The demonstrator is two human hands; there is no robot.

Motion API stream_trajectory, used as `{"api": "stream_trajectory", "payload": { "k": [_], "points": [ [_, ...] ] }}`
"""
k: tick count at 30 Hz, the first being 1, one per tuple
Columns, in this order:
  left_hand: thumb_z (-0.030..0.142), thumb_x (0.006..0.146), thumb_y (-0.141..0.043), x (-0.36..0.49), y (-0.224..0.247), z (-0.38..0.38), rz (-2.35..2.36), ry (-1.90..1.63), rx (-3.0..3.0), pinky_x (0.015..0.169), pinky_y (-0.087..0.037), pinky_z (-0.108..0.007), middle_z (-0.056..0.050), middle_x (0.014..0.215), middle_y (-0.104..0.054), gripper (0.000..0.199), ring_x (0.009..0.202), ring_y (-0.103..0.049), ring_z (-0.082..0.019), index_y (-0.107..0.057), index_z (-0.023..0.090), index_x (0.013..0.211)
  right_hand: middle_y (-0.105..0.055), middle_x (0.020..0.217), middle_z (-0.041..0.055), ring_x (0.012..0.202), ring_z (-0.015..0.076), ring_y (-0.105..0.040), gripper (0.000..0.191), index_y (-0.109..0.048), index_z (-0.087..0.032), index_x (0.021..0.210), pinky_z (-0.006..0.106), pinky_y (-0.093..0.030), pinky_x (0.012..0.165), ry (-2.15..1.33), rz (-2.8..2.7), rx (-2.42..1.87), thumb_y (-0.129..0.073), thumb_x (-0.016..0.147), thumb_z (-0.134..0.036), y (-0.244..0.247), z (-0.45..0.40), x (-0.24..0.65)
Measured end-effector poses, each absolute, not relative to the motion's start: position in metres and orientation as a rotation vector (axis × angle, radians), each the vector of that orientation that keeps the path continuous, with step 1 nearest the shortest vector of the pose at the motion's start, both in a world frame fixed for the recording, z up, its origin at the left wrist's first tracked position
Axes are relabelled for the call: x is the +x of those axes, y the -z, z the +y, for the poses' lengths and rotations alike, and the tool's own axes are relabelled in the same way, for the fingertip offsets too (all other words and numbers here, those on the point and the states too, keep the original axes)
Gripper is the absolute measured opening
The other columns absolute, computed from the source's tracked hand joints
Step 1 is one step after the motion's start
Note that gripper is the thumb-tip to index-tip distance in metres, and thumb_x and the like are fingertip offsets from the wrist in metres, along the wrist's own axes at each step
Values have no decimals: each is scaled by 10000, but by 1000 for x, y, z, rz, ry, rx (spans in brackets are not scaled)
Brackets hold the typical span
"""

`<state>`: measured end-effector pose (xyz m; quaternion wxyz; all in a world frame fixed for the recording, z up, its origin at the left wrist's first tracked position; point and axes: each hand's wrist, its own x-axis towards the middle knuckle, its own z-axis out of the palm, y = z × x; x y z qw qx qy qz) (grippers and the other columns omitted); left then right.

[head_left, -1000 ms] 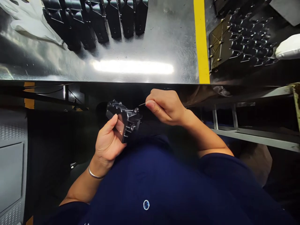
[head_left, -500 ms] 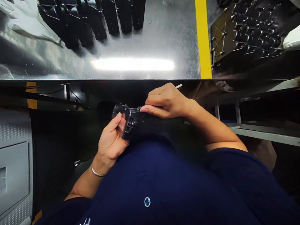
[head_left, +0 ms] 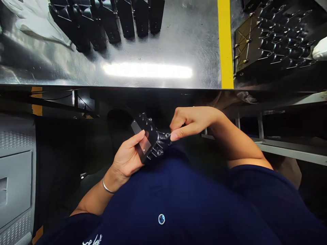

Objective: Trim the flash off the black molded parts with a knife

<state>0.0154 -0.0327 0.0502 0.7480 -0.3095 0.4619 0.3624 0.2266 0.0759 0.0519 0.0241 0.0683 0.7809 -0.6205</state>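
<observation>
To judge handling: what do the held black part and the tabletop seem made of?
The black part looks like glossy moulded plastic, given its ribs and highlights, though coated metal is possible. The tabletop looks like polished metal: grey, scratched, strongly reflective.

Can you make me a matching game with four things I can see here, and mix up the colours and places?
Things:
1. black part
2. bracelet
3. table stripe
4. shirt

Colours and places:
A. yellow
B. held in the left hand
C. dark blue
D. silver

Right pairs: 1-B, 2-D, 3-A, 4-C
</observation>
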Motion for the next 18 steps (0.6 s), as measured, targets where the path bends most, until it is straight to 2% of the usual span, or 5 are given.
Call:
{"api": "stream_trajectory", "payload": {
  "k": [3,5,8,13,18],
  "points": [
    [229,1035,-339,8,-48,-31,997,-968,-603,699,-576,-165,-5,685,-753,368,618,-723,-96,-696,150,1082,-540,509,-22,453,53,-456,427,-720,-123,678,191,-347,466,2132,2228,225,-648,884,-491,-47,71,228],
    [279,1043,-339,2,-46,-29,958,-1120,-484,757,-574,-187,32,724,-761,368,676,-735,-96,-668,227,1202,-508,516,-38,455,52,-439,450,-741,-111,817,192,-344,462,2253,2357,608,-564,936,-508,-42,63,225],
    [303,1046,-331,0,-45,-29,925,-1182,-364,809,-571,-229,43,751,-764,382,739,-746,-117,-647,286,1259,-460,547,-55,488,58,-433,487,-714,-109,982,201,-369,497,2310,2593,1194,-433,999,-506,-33,46,210],
    [234,1044,-320,6,-39,-31,898,-1204,-343,749,-578,-194,60,637,-725,385,601,-715,-89,-693,269,1131,-510,653,-20,611,88,-480,495,-718,-142,930,235,-435,599,2266,2782,1598,-401,1006,-514,-27,23,180],
    [210,1052,-264,10,-37,-31,918,-1225,-361,781,-572,-177,38,700,-753,442,684,-736,-90,-693,253,1147,-574,717,-1,678,101,-519,344,-697,-159,833,250,-455,647,2195,2874,1745,-556,955,-448,-26,14,172]
  ]
}}
